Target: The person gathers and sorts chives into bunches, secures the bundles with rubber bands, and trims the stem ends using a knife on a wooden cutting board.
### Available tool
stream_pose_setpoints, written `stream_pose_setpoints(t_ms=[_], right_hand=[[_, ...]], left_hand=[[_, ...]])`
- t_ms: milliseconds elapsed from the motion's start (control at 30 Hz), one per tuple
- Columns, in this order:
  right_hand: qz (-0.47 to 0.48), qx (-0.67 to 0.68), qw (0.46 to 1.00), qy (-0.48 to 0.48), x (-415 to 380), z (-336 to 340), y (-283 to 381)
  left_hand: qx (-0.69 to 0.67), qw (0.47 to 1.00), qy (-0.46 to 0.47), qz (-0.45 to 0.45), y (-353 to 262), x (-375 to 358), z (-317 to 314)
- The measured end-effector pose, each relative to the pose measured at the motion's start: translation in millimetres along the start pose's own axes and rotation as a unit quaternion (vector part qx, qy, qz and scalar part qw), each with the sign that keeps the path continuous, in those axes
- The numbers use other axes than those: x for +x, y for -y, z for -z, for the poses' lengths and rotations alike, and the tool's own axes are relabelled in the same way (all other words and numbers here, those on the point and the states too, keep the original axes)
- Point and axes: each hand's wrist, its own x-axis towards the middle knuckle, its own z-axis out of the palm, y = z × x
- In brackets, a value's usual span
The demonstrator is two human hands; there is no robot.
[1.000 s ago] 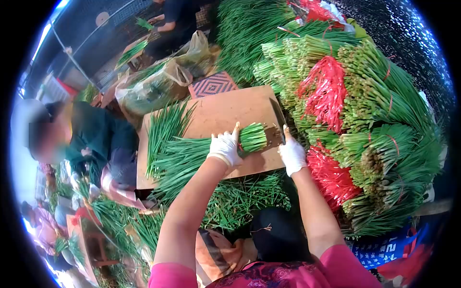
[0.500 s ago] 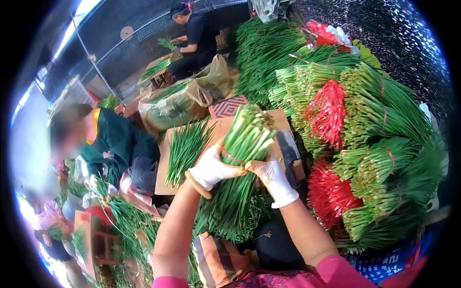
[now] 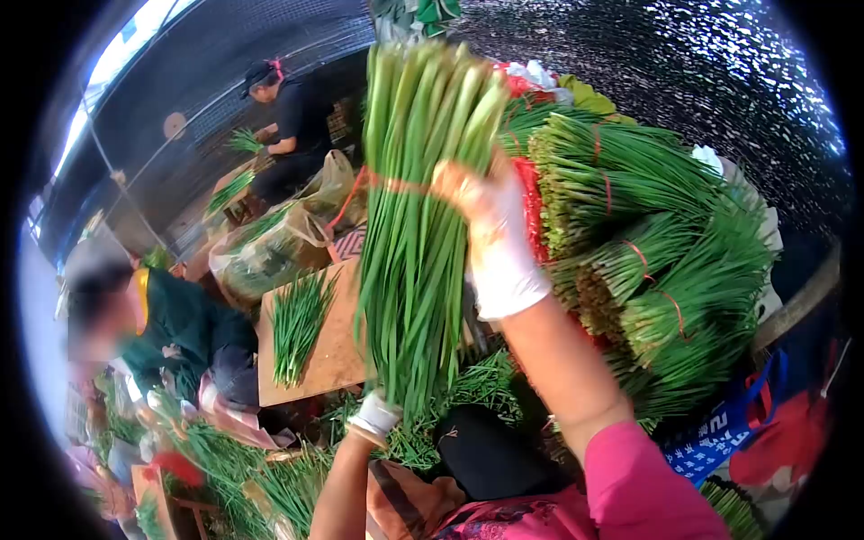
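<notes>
My right hand [image 3: 490, 220], in a white glove, is closed on a tied bundle of garlic chives [image 3: 409, 252] at its orange-red tie [image 3: 400, 185]. The bundle stands upright in front of me, pale stalk ends up and green leaves hanging down. My left hand [image 3: 375, 414], also gloved and with a ring-shaped band at the wrist, is low by the leaf tips; its fingers are hidden there. Behind the bundle is a wooden board [image 3: 337, 360] with a smaller pile of loose chives [image 3: 300, 324] on it.
Tied chive bundles [image 3: 666, 207] are heaped at the right, with red ties [image 3: 531, 193] among them. Loose chives [image 3: 486, 387] lie below the board. One person [image 3: 189, 324] sits at the left; another [image 3: 292, 126] works farther back. A blue bag [image 3: 720, 432] is at lower right.
The chive bundle has been raised and turned more upright. My left hand has left the tie and moved down to the leaf tips; my right hand has moved up onto the tie.
</notes>
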Motion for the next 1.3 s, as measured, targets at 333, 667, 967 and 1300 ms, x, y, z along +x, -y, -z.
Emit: stream_pose_setpoints(t_ms=[333, 667, 967, 1300], right_hand=[[0.341, -0.513, 0.766, 0.185, 69.8, -38.7, 203.0], [0.186, -0.820, 0.457, 0.289, -3.7, 108.6, 320.4], [-0.022, -0.900, 0.297, 0.319, -80.1, 239.6, 287.0], [-0.057, -0.924, 0.261, 0.273, -89.4, 84.0, 244.3]], left_hand=[[-0.196, 0.949, -0.028, 0.246, 35.8, -60.0, 52.9], [-0.084, 0.945, -0.089, 0.303, 74.1, -75.1, 59.5], [-0.133, 0.942, -0.100, 0.290, 34.9, -68.9, 47.6], [-0.173, 0.860, -0.313, 0.364, 26.0, -239.2, 78.0]])
